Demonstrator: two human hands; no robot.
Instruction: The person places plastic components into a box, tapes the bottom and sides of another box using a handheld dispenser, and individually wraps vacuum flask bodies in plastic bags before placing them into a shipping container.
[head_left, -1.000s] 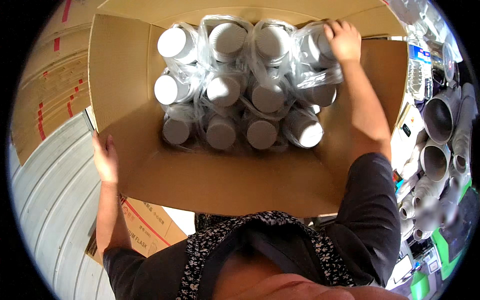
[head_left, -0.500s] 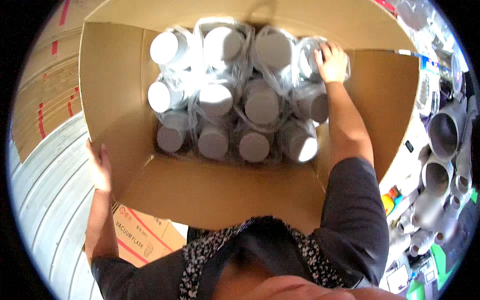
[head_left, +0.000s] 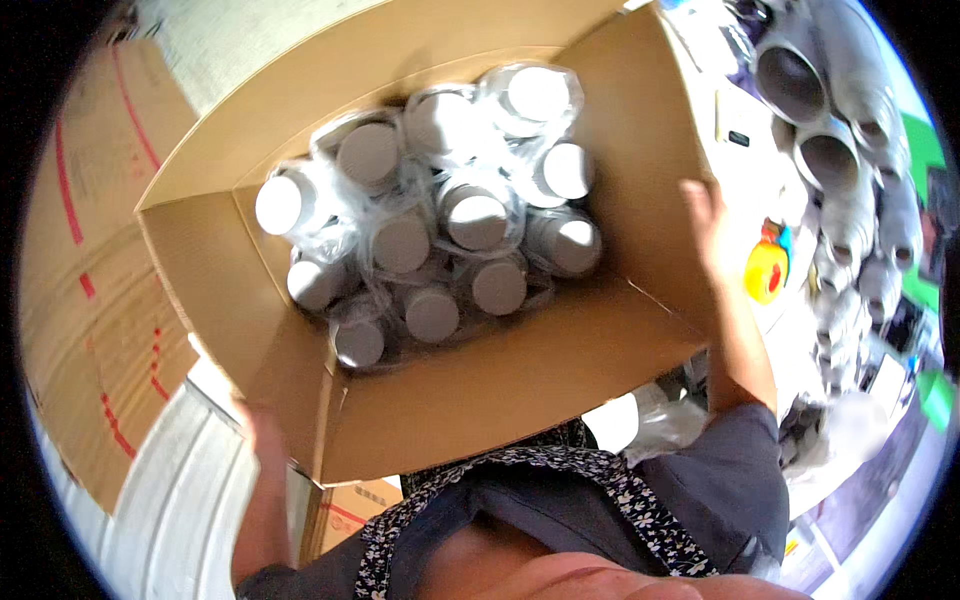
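Evidently both hands (head_left: 715, 225) flat against box (head_left: 500, 385)

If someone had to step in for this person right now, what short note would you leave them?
Left hand: pressed on the outside of the cardboard box at its near left corner; blurred, so the grip is unclear.
Right hand: open, flat against the outside of the box's right flap.
The box is open, tilted and held between both hands, packed with white-capped bottles in clear plastic wrap.
Done: flaps are open, bottles all inside.
Left: nothing has been taken out or closed up yet.
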